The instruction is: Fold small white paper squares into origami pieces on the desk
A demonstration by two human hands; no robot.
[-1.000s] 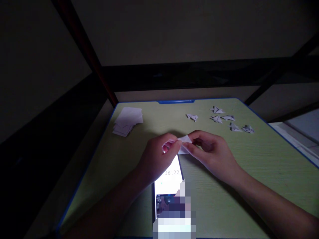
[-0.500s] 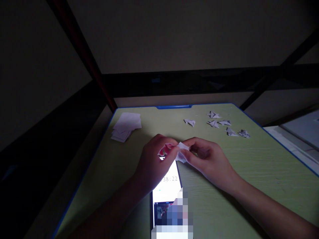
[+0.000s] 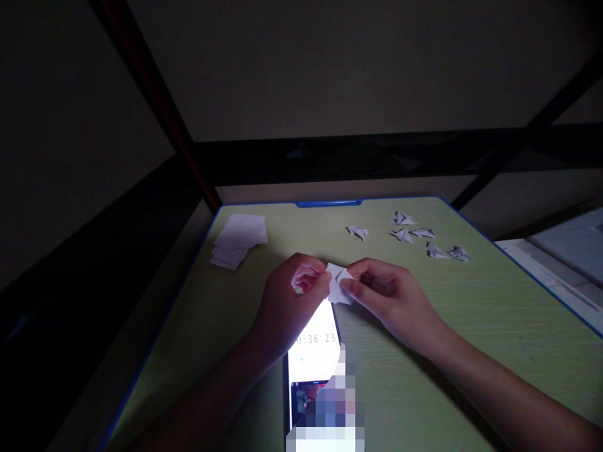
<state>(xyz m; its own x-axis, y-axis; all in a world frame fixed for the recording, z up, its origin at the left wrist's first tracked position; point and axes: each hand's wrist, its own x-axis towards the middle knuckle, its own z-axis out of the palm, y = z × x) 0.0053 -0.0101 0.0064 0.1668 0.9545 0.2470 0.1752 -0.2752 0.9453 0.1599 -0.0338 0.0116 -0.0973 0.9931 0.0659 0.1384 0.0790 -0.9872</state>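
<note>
Between my two hands, above the table, is a small folded piece of white paper with a crease or flap on its upper face. My left hand pinches its left edge between thumb and index finger. On the right side, my right hand grips it the same way, with the thumb lying on the paper's face. Just below and partly behind my left hand lies a lit phone showing running digits.
A stack of white paper sheets lies at the table's far left. Several small folded paper figures are spread at the far right, one nearer the middle. The green table has a blue edge. White boxes or sheets stand beyond its right side.
My left hand's fingertips have shifted slightly left along the paper, which now lies flatter and shows more of its face. The phone's digits have advanced from 22 to 23.
</note>
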